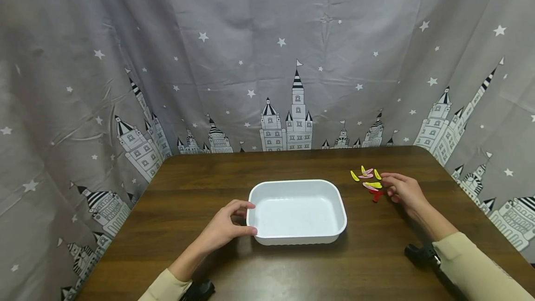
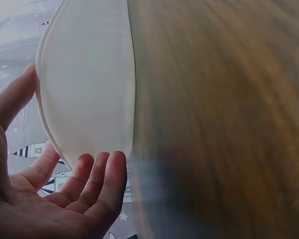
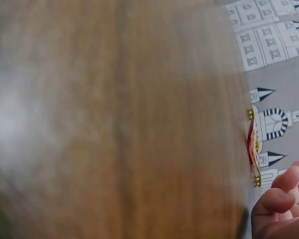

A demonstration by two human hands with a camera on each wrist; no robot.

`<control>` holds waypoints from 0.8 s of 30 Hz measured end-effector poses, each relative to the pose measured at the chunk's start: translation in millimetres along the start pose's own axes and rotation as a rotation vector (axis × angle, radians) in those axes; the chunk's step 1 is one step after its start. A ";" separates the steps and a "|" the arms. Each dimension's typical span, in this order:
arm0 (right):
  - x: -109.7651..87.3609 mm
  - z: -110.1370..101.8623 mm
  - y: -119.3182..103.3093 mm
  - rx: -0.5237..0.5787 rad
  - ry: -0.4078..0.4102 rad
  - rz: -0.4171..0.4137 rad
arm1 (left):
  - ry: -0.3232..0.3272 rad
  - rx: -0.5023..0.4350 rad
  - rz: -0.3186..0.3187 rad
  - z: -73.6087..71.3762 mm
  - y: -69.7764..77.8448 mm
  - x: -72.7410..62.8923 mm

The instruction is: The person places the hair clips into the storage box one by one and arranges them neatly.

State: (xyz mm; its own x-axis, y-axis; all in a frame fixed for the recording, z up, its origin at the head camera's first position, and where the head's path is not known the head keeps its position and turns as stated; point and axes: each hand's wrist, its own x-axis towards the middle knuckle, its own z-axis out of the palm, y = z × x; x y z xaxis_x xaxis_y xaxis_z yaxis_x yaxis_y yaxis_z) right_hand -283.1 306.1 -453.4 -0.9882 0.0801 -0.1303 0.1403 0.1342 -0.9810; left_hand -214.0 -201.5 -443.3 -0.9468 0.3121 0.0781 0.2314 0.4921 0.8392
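Observation:
A white rectangular tray (image 1: 297,210) sits on the table. My left hand (image 1: 225,226) holds its left end, with thumb and index finger at the rim. In the left wrist view, the other fingers of the left hand (image 2: 65,194) curl beside the outer wall of the tray (image 2: 87,79). Yellow, pink and red snap hair clips (image 1: 373,185) lie in a loose cluster right of the tray. Just right of them hovers my right hand (image 1: 404,193), its fingers loosely bent, fingertips near a yellow clip (image 1: 377,174). I see nothing in its grasp. The right wrist view shows the clips (image 3: 253,144) edge-on.
The brown wooden table (image 1: 200,189) ends at a grey curtain (image 1: 234,82) printed with castles and stars. Dark wrist devices (image 1: 420,255) are worn at both wrists. Table surface runs between the tray and the clips.

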 end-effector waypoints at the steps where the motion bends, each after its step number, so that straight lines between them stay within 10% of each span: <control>1: 0.7 -1.3 0.9 0.002 0.000 0.004 | -0.002 -0.003 0.000 -0.2 0.0 -0.1; 24: -0.6 -11.1 10.2 -0.123 -0.038 0.098 | -0.013 0.001 -0.003 -0.2 -2.9 1.5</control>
State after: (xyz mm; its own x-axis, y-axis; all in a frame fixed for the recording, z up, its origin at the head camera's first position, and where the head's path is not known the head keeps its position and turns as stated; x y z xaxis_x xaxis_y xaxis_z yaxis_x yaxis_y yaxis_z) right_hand -280.5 318.4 -461.7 -0.9708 0.0613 -0.2320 0.2399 0.2476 -0.9387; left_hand -216.1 -202.7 -445.5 -0.9447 0.3206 0.0686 0.2285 0.4939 0.8390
